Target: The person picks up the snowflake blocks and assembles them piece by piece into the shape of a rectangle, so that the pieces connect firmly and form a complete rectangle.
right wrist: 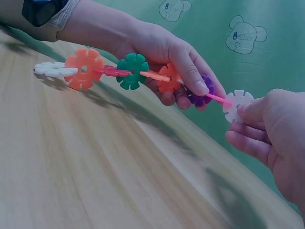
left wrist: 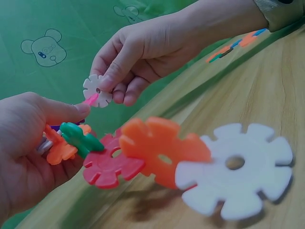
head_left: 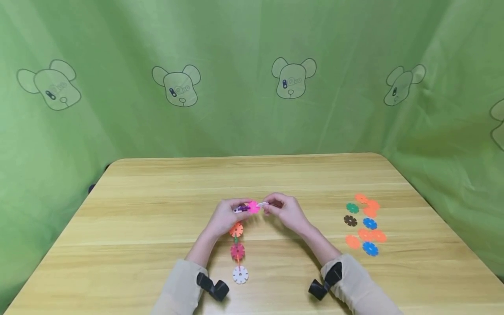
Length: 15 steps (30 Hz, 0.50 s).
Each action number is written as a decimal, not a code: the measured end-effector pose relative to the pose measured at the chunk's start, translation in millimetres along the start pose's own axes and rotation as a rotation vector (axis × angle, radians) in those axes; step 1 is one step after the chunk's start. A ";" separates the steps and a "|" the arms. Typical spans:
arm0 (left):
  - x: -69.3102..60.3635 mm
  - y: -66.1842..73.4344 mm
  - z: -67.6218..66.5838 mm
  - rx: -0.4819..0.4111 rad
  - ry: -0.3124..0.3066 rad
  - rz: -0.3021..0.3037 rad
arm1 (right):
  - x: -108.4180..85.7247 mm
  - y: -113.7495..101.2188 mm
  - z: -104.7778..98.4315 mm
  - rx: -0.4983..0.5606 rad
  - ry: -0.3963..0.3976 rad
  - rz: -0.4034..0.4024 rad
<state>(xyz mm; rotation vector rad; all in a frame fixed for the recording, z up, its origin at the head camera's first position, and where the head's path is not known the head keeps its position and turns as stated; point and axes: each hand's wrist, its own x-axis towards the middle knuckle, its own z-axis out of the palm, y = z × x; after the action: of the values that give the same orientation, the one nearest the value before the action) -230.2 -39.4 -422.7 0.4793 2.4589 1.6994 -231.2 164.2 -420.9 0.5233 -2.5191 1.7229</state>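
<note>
My left hand (head_left: pixel 223 217) grips a chain of notched plastic snowflake discs near its far end, thumb against the purple disc (right wrist: pixel 209 87). From there the chain hangs back toward me through orange, green (right wrist: pixel 133 71), red (head_left: pixel 237 251) and orange discs to a white end disc (left wrist: pixel 264 167) close to the tabletop. A bright pink disc (head_left: pixel 253 207) sticks out past the left fingertips. My right hand (head_left: pixel 289 214) pinches another white disc (right wrist: pixel 232 101) between thumb and fingers. That disc meets the edge of the pink one; how deep the slots sit is unclear.
Loose discs lie on the right of the wooden table (head_left: pixel 157 183): several orange ones (head_left: pixel 352 242), a green disc (head_left: pixel 352 208), a brown disc (head_left: pixel 350 220) and two blue ones (head_left: pixel 370 249). A green curtain (head_left: pixel 244 122) with printed bear heads surrounds the table's back and sides.
</note>
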 end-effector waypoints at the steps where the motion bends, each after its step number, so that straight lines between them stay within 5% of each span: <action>1: -0.1 -0.1 -0.1 -0.004 0.000 -0.003 | -0.1 0.6 -0.8 -0.001 -0.003 0.001; 9: -0.3 -1.6 -1.7 -0.024 0.002 -0.020 | -5.4 11.1 -15.3 -0.114 -0.019 -0.021; 15: -0.3 -3.4 -1.7 -0.032 0.001 -0.033 | -14.5 19.7 -39.1 -0.056 0.014 0.042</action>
<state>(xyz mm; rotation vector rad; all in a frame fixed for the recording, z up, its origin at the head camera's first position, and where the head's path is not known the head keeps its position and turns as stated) -231.1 -42.1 -425.3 0.4325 2.4222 1.7244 -229.4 209.9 -427.0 0.4573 -2.5784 1.6574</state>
